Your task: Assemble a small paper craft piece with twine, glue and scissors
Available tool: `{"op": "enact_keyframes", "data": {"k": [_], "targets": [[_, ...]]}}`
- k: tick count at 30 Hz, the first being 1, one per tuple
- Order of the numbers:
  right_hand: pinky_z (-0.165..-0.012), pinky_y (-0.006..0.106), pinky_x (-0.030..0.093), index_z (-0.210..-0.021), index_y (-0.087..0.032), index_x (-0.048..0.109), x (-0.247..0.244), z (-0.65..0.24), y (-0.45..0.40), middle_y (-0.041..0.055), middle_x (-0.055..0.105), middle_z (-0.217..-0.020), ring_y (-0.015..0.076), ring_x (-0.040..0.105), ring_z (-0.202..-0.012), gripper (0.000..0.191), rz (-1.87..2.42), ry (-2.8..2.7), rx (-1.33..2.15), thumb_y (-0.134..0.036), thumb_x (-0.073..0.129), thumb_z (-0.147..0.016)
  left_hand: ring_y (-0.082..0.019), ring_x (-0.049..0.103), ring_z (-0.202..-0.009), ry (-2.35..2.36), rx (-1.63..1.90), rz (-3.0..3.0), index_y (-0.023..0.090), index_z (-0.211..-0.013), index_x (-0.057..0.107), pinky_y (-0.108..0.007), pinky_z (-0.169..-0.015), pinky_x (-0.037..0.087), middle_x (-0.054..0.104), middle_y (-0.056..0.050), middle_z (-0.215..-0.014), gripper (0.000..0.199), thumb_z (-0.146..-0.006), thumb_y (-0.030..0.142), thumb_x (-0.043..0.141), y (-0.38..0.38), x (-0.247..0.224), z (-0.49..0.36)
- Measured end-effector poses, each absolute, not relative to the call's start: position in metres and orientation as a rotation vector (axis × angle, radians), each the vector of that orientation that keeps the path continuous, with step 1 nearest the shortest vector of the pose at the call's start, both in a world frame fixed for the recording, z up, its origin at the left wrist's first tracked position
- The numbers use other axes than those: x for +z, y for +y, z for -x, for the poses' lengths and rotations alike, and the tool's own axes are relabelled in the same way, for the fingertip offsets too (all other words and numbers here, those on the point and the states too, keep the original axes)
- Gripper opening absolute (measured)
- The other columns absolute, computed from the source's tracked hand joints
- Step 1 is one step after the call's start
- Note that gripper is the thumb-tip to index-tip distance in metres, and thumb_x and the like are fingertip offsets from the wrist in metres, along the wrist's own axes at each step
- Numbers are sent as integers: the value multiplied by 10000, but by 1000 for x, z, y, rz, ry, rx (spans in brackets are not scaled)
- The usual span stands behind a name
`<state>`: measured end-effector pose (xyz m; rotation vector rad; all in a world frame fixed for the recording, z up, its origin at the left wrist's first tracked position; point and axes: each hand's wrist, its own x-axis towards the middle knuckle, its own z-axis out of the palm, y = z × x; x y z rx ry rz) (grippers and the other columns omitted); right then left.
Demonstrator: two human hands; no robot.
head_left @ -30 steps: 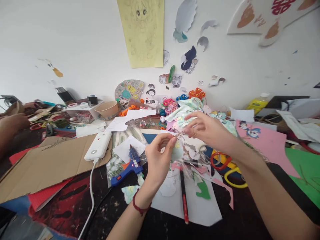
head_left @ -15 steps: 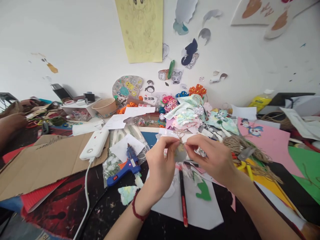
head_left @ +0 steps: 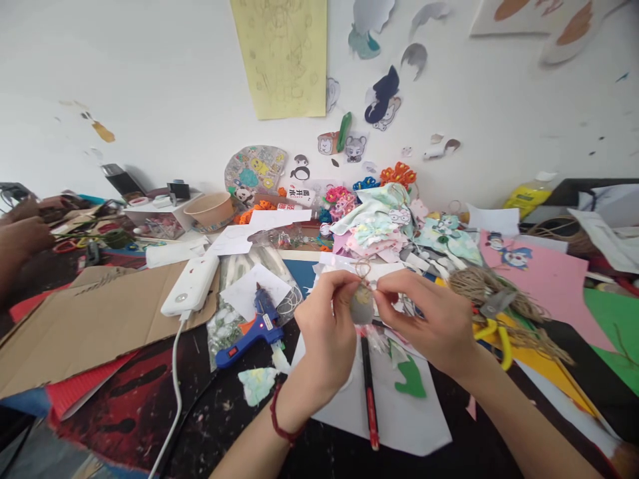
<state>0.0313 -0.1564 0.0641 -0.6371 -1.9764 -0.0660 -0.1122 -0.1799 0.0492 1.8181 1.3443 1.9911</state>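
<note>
Pinching at the base of a thin twine loop (head_left: 363,268), the left hand (head_left: 324,326) has its thumb and index fingers pressed together; in the head view the right hand (head_left: 432,322) mirrors it from just beside, fingertips nearly closed, though what they grip is too small to tell. Directly below the loop, between the two hands, hangs a small pale pouch-like piece (head_left: 362,307) with a yellowish motif. Nearer, on the dark surface (head_left: 234,419), a black-and-red pen (head_left: 370,402) lies across a white paper sheet (head_left: 414,432), with a green scrap (head_left: 410,377) to its right. Left of the hands rests a blue glue gun (head_left: 249,340), and farther left a white box-shaped device (head_left: 190,291) with a plugged-in cable sits on brown cardboard (head_left: 94,319). Right of the right hand lie a twine bundle (head_left: 472,283) and a yellow handle (head_left: 506,346). Patterned fabric pieces (head_left: 377,229) are heaped on the far side. Another person's hand (head_left: 24,234) shows at the far left.
</note>
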Motion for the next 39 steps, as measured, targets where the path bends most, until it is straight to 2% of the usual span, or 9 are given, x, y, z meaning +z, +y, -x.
{"op": "enact_keyframes", "data": {"k": [11, 16, 18, 22, 25, 31, 35, 39], "targets": [[-600, 234, 463, -822, -204, 584, 64, -29, -158, -19, 623, -695, 104, 587, -623, 180, 663, -1900, 33, -28, 619, -830, -94, 674, -703, 1347, 2044, -1765, 179, -891, 622, -177, -649, 510, 700, 12, -778, 123, -917, 70, 571, -181, 48, 110], [-671, 264, 519, -903, -212, 634, 57, -33, -155, 3, 670, -799, 137, 639, -723, 68, 759, -1883, 402, -166, 668, -866, -94, 671, -698, 1328, 2026, -1834, 177, -898, 626, -181, -650, 508, 699, 14, -773, 91, -921, 96, 591, -179, 49, 113], [-658, 257, 525, -956, -213, 656, 55, -33, -153, 2, 692, -812, 136, 649, -712, 131, 788, -1901, 412, -218, 723, -844, -96, 668, -713, 1313, 2010, -1847, 174, -912, 630, -188, -663, 513, 699, 9, -790, 88, -922, 96, 590, -178, 51, 114], [-586, 229, 500, -885, -196, 672, 52, -29, -156, -4, 701, -723, 110, 642, -615, 43, 789, -1867, 195, -162, 694, -871, -130, 666, -825, 1268, 1996, -1953, 169, -930, 651, -241, -747, 526, 706, -26, -877, 97, -910, 85, 608, -177, 54, 117], [-598, 227, 517, -909, -187, 672, 51, -26, -157, 9, 725, -733, 113, 656, -612, 111, 737, -1842, -99, -87, 680, -863, -169, 640, -883, 1374, 2077, -2072, 173, -918, 668, -304, -790, 509, 696, -48, -904, 95, -881, 87, 655, -176, 55, 116], [-669, 254, 555, -990, -138, 678, 48, -26, -154, 64, 774, -778, 163, 723, -674, 206, 644, -1817, -611, -61, 737, -808, -175, 613, -846, 1380, 2093, -2171, 166, -903, 649, -327, -772, 471, 700, -56, -893, 68, -888, 101, 639, -178, 54, 113], [-623, 279, 541, -1019, -131, 671, 45, -28, -153, 45, 752, -709, 164, 700, -621, 227, 621, -1861, -784, -75, 740, -810, -162, 588, -809, 1352, 1942, -2024, 176, -864, 638, -309, -729, 452, 684, -38, -853, 54, -917, 175, 628, -180, 56, 114], [-622, 276, 540, -978, -123, 671, 44, -28, -152, 49, 744, -698, 159, 692, -607, 207, 618, -1861, -800, -68, 753, -796, -151, 577, -774, 1316, 1825, -1909, 182, -856, 641, -291, -696, 450, 673, -28, -843, 64, -894, 222, 672, -180, 58, 115]]}}
